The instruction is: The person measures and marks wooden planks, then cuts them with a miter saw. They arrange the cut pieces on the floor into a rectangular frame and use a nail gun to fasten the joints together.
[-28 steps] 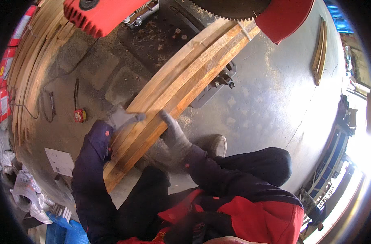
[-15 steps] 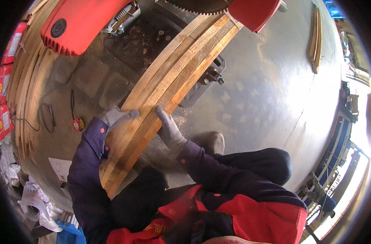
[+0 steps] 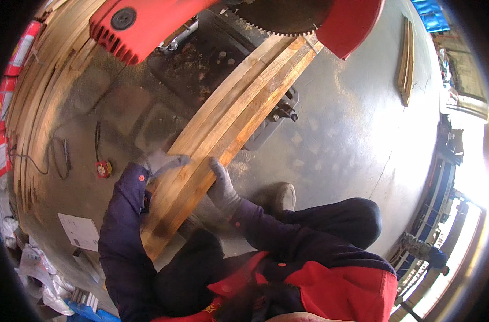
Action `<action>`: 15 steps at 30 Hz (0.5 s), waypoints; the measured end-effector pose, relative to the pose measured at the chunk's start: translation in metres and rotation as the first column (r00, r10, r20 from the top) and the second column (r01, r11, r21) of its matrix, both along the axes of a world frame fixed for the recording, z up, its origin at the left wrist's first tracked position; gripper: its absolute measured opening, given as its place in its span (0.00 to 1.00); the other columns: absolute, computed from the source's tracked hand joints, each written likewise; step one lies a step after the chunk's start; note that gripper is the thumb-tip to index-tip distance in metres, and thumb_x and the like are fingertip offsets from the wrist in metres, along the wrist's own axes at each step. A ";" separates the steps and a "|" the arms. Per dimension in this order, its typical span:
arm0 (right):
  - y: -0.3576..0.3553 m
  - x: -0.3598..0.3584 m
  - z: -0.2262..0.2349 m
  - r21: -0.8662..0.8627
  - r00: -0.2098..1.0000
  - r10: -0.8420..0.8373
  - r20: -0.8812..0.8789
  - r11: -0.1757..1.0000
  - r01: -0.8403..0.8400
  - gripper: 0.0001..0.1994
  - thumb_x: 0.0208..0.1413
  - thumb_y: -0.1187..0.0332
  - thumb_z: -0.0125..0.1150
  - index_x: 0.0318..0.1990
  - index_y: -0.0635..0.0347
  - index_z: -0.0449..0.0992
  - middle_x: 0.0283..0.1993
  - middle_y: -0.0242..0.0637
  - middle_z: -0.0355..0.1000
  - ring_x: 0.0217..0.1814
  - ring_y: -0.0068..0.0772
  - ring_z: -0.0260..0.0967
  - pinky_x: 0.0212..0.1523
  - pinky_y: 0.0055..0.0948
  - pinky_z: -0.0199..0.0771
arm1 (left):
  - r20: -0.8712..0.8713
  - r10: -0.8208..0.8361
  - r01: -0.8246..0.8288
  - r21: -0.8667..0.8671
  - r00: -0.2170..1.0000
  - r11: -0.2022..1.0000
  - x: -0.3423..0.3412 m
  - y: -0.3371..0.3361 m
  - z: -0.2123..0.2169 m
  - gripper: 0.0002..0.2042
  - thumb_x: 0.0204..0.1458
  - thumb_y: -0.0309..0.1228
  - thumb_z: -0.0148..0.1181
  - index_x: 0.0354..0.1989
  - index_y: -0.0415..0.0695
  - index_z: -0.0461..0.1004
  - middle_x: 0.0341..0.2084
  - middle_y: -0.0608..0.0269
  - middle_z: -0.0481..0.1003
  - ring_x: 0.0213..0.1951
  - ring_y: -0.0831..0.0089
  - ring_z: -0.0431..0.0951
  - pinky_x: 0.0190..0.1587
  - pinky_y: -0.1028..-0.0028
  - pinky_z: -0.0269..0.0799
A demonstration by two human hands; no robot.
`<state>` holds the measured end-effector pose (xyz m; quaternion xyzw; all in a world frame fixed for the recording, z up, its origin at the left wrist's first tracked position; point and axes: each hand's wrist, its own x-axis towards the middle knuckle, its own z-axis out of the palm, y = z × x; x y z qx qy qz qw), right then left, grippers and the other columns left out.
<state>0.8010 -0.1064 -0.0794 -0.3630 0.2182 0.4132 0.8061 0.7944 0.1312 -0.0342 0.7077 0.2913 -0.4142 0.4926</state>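
Both gloved hands press on a bundle of long wooden planks (image 3: 228, 126) lying slantwise over the black saw base (image 3: 201, 59): the left hand (image 3: 161, 161) curls over its left edge, the right hand (image 3: 221, 185) lies flat, fingers spread, on its right edge. The toothed saw blade (image 3: 284, 16) and red guard (image 3: 349, 24) hang above the far end. A red tape measure (image 3: 102, 169) and stacked boards (image 3: 41, 96) lie left on the floor

One red mitre saw (image 3: 148, 24) with one toothed circular blade (image 3: 284, 16) stands on the concrete floor. About four long wooden planks (image 3: 228, 129) lie side by side across its base. Two gloved hands rest on them: the left hand (image 3: 161, 161) and the right hand (image 3: 222, 185). Two more planks (image 3: 405, 59) lie apart at the upper right. One red tape measure (image 3: 102, 169), one sheet of paper (image 3: 78, 231).
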 end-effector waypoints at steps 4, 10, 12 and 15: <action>0.003 0.002 0.005 0.024 1.000 -0.020 -0.018 1.000 0.021 0.32 0.63 0.50 0.64 0.67 0.60 0.65 0.62 0.40 0.70 0.64 0.41 0.70 0.62 0.43 0.72 | -0.069 -0.039 0.039 -0.003 0.997 0.999 0.006 0.007 -0.001 0.49 0.36 0.73 0.72 0.57 0.40 0.80 0.49 0.49 0.81 0.52 0.58 0.79 0.56 0.66 0.73; 0.014 -0.004 -0.009 0.045 0.997 -0.080 -0.006 0.996 0.080 0.29 0.65 0.51 0.63 0.65 0.59 0.67 0.61 0.39 0.71 0.63 0.39 0.70 0.62 0.43 0.72 | 0.167 0.074 -0.062 -0.073 0.983 0.995 0.001 0.014 -0.015 0.49 0.39 0.68 0.74 0.64 0.42 0.75 0.55 0.49 0.78 0.57 0.59 0.77 0.59 0.64 0.72; 0.015 -0.006 -0.014 0.035 0.998 -0.058 -0.019 0.998 0.059 0.34 0.64 0.48 0.63 0.68 0.60 0.64 0.65 0.40 0.69 0.67 0.40 0.67 0.68 0.42 0.67 | 0.162 0.091 -0.069 -0.138 0.983 0.988 0.000 0.017 -0.017 0.49 0.41 0.66 0.74 0.67 0.43 0.71 0.58 0.50 0.76 0.60 0.60 0.75 0.62 0.64 0.70; 0.017 -0.006 -0.014 0.029 0.998 -0.050 -0.024 0.998 0.050 0.35 0.64 0.48 0.63 0.70 0.60 0.62 0.66 0.40 0.68 0.68 0.39 0.66 0.69 0.41 0.65 | 0.158 0.147 -0.114 -0.199 0.976 0.973 0.002 0.022 -0.010 0.51 0.44 0.62 0.75 0.72 0.45 0.64 0.63 0.51 0.73 0.64 0.61 0.71 0.66 0.64 0.66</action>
